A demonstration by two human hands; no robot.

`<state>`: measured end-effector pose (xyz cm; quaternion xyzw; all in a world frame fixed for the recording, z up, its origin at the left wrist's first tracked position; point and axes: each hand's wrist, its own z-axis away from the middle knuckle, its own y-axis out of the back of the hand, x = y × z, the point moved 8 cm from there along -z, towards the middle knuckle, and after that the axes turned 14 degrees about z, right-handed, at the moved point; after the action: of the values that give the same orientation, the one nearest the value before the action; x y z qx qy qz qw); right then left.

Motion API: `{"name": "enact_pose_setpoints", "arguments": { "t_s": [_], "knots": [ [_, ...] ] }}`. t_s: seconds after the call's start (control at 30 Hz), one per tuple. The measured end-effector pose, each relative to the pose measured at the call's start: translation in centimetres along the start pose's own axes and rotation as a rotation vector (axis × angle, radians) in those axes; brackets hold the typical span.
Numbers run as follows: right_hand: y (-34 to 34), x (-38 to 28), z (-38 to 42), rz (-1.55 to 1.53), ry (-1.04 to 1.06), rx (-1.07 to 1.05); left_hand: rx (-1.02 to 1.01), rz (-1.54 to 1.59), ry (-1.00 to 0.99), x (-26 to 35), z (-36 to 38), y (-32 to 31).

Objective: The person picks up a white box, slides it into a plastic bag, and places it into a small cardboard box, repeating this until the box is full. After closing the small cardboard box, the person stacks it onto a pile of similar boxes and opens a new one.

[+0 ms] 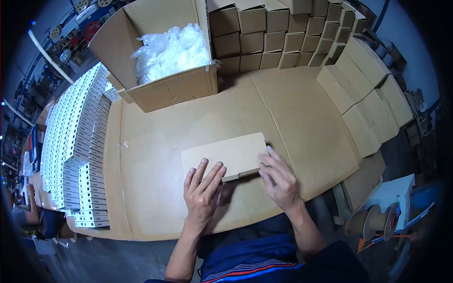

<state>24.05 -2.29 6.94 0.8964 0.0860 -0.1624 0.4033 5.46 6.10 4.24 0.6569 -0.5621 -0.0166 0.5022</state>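
A flat, plain brown cardboard box (226,152) lies at a slant on the cardboard-covered table in front of me. My left hand (202,195) rests on its near left part, fingers stretched out and slightly apart on the top face. At the box's right end, my right hand (279,178) has its fingers bent around the edge and corner, with the thumb low on the near side. A small notch or flap seam shows along the near edge between my hands. Whatever is inside the box is hidden.
A large open carton (174,92) with clear plastic bags (174,54) stands at the back left. White labelled boxes (71,137) are stacked on the left. Brown boxes (276,42) line the back, more boxes (363,101) the right edge. A cable spool (373,221) sits lower right.
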Motion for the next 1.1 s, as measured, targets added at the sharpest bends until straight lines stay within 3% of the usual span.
{"name": "enact_pose_setpoints", "arguments": {
  "t_s": [0.07,0.2,0.7,0.87,1.1],
  "knots": [
    [-0.7,-0.6,0.1,0.009,0.113,-0.091,-0.016,0.009,0.007,-0.1,0.0,0.0],
    [-1.3,0.1,-0.4,-0.036,0.126,-0.049,0.030,0.009,-0.005,-0.6,-0.3,-0.1],
    [-5.4,-1.6,-2.6,-0.065,-0.180,-0.004,0.208,0.342,-0.061,-4.8,-4.1,1.5],
    [-6.7,-1.6,-1.8,-0.096,-0.297,0.054,0.160,0.389,-0.028,-4.5,-4.3,2.0],
    [-6.4,-2.3,-1.7,-0.092,-0.308,0.054,0.098,0.404,0.046,-4.1,-4.8,2.1]
  ]
}}
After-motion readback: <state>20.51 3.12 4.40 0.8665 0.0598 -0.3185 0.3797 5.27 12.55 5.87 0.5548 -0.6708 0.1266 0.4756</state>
